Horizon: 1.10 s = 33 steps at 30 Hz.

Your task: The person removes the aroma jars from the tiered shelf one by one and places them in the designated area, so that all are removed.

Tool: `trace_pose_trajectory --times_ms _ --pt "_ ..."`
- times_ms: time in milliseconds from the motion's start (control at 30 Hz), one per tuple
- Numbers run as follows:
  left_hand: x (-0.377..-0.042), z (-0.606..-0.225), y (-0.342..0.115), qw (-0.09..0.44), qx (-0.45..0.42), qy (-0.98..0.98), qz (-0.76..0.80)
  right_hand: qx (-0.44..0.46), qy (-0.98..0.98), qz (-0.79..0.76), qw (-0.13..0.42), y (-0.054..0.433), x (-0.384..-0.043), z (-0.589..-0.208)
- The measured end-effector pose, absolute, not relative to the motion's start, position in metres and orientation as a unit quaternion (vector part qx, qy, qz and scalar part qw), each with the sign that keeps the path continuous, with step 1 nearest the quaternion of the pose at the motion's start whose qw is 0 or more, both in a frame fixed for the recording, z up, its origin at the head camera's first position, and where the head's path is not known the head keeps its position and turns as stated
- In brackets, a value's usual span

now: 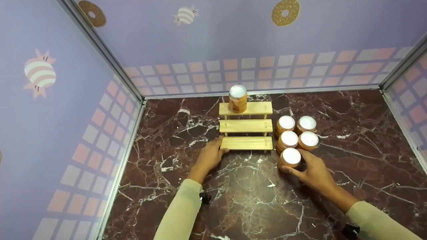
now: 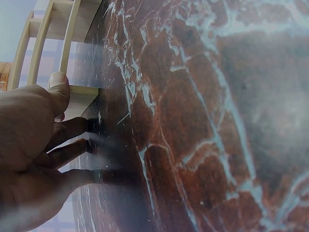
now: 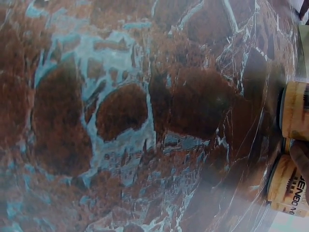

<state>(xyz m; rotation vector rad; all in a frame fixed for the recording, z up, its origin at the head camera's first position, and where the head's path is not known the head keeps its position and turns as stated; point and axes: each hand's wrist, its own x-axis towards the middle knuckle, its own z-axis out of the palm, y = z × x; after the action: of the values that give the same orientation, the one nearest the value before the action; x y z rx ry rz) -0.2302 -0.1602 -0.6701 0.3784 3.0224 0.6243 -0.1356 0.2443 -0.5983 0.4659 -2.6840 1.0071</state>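
A three-step yellow wooden rack (image 1: 246, 126) stands near the back wall. On its top step is an orange jar with a white lid (image 1: 238, 100). My left hand (image 1: 209, 154) grips the left end of the lowest step, its thumb (image 2: 59, 89) on the step's edge in the left wrist view. To the right of the rack, my right hand (image 1: 313, 171) holds the front jar (image 1: 291, 157) between thumb and fingers. Several like jars (image 1: 289, 138) stand in two columns just behind it. In the right wrist view, one jar (image 3: 289, 186) with printed lettering shows beside a finger (image 3: 302, 157).
A dark red marbled tabletop (image 1: 253, 200) lies under everything. A purple back wall (image 1: 227, 40) with printed sweets and squares rises behind the rack. Side walls (image 1: 76, 126) close in the left and right. Small white scraps (image 1: 271, 185) dot the surface.
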Motion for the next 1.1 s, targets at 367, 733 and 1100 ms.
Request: trace_pose_trajectory --times_ms 367,733,1100 --pt "-0.2292 -0.6650 -0.1586 0.024 0.117 0.970 0.213 0.155 -0.920 0.342 0.116 0.2426 -0.1349 -0.5995" --pt "-0.2297 -0.6680 -0.1588 0.017 0.120 0.972 0.201 0.156 -0.917 0.346 0.118 0.2416 -0.1354 -0.5996" --pt "-0.2292 -0.6657 -0.1591 0.029 0.119 0.972 0.201 0.165 -0.901 0.376 0.138 0.2441 -0.1372 -0.6073"
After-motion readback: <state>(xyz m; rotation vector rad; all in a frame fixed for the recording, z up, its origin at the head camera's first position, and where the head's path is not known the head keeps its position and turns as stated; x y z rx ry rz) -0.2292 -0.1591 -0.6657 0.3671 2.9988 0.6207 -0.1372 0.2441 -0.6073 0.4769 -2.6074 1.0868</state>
